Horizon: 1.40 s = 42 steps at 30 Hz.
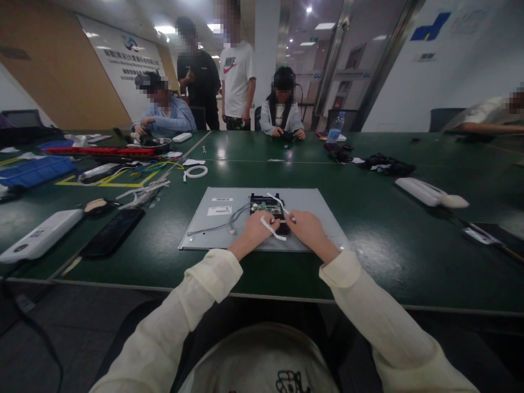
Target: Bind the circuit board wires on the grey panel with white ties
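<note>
A grey flat panel [327,218] lies on the table in front of me, with a black-framed module carrying a green circuit board [262,206] at its middle. My left hand [258,229] and my right hand [307,228] are close together over the module's near part. Both have their fingertips pinched on a white flat strip [273,232], which looks like a ribbon cable. One end hangs over the left fingers, and another length rises beyond the right fingertips. Grey wires [215,227] run across the panel's left side. My fingers partly hide the module.
A black phone [113,233] and a white power bank [43,236] lie to the left. White coiled cable [197,172] sits beyond the panel. At right are a white device [426,192] and black cables [387,165]. Several people are across the green table [380,218].
</note>
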Motion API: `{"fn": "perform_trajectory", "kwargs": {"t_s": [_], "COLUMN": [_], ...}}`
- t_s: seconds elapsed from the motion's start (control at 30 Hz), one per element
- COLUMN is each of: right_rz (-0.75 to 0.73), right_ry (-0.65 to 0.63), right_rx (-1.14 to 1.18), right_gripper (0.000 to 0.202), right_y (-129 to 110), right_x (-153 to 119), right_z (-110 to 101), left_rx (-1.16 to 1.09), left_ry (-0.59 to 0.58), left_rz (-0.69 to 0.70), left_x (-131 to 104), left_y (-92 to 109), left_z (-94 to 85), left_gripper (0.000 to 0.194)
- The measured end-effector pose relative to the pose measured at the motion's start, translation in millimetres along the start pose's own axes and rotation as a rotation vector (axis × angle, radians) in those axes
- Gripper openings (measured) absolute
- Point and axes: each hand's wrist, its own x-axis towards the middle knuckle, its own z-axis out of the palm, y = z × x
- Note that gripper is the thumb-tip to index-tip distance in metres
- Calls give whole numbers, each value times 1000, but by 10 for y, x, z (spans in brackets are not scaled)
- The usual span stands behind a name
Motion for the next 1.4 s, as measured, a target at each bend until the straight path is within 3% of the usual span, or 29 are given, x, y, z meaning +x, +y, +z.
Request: {"fn": "perform_trajectory", "kwargs": {"t_s": [0.2, 0.43, 0.83, 1.17, 1.4], "right_rz": [13, 51, 80, 130, 101], "right_ry": [11, -10, -21, 48, 122], "right_rx": [-43, -67, -89, -186, -121], "right_gripper": [35, 34, 29, 21, 20], "right_y": [-25, -58, -35, 6, 59], "right_x": [-21, -26, -36, -75, -63], "right_z": [-7, -21, -19, -14, -16], "left_rx": [52, 64, 92, 127, 184], "left_ry": [-11, -62, -65, -106, -56], "left_rz": [0, -50, 10, -52, -13], "left_x": [0, -9, -10, -43, -84], "left_y": [-17, 24, -1, -40, -136], "left_z": [61, 10, 25, -81, -107], "left_gripper": [39, 38, 35, 34, 29]}}
